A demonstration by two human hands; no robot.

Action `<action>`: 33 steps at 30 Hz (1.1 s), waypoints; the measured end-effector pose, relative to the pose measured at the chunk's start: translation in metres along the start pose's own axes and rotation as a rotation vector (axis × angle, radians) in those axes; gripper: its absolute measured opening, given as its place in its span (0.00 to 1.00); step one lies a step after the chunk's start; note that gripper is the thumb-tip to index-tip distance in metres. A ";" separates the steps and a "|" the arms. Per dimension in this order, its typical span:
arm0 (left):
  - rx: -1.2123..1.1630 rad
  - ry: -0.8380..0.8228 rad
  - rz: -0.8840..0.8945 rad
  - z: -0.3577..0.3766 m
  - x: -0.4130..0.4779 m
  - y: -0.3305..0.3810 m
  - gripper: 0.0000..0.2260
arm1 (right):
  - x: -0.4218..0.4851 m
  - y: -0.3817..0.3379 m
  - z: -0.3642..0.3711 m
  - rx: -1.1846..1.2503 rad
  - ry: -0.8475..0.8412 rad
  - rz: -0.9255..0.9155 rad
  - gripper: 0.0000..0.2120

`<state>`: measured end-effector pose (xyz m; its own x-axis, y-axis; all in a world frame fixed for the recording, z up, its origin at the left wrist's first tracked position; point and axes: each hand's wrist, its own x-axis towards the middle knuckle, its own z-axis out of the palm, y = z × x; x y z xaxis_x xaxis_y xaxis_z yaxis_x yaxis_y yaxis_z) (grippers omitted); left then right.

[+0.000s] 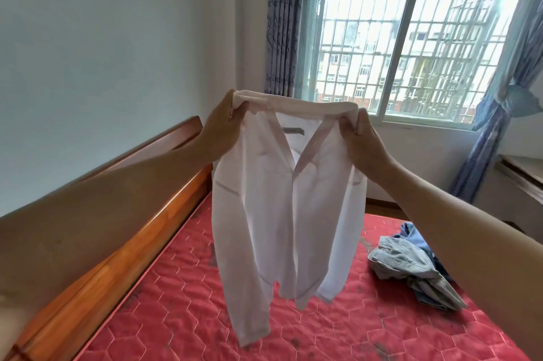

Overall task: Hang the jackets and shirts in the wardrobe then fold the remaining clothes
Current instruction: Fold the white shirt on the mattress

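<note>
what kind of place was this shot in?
Likely a home bedroom: a red mattress in a wooden bed frame, a curtained window, and a clothes pile on the mattress. The left hand and right hand hold up a shirt.

A thin white collared shirt (pixel 282 199) hangs above the red quilted mattress (pixel 176 316), its collar pinched by the left hand (pixel 223 125) at one end and the right hand (pixel 361 143) at the other. A crumpled heap of grey and blue clothes (pixel 411 266) lies on the mattress to the right (partly behind the right forearm). The polished wooden bed board (pixel 141 228) runs along the mattress's left edge, and the barred glass window (pixel 411 52) stands behind the shirt.
</note>
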<state>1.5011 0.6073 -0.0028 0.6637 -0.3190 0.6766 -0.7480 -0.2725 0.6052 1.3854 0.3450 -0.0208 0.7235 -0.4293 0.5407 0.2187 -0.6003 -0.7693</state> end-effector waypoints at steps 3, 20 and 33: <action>-0.007 0.053 0.046 -0.007 -0.004 0.002 0.06 | -0.005 -0.007 0.000 -0.057 -0.044 -0.078 0.11; 0.137 -0.424 0.050 -0.103 -0.033 -0.021 0.05 | -0.054 -0.066 0.001 0.122 -0.397 0.346 0.12; -0.052 -0.501 -0.020 -0.094 -0.094 -0.056 0.13 | -0.143 -0.049 0.018 -0.544 -0.221 0.216 0.18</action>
<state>1.4818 0.7381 -0.0611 0.5825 -0.7141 0.3883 -0.7254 -0.2411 0.6447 1.2832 0.4475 -0.0666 0.8454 -0.4643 0.2640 -0.2704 -0.7983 -0.5382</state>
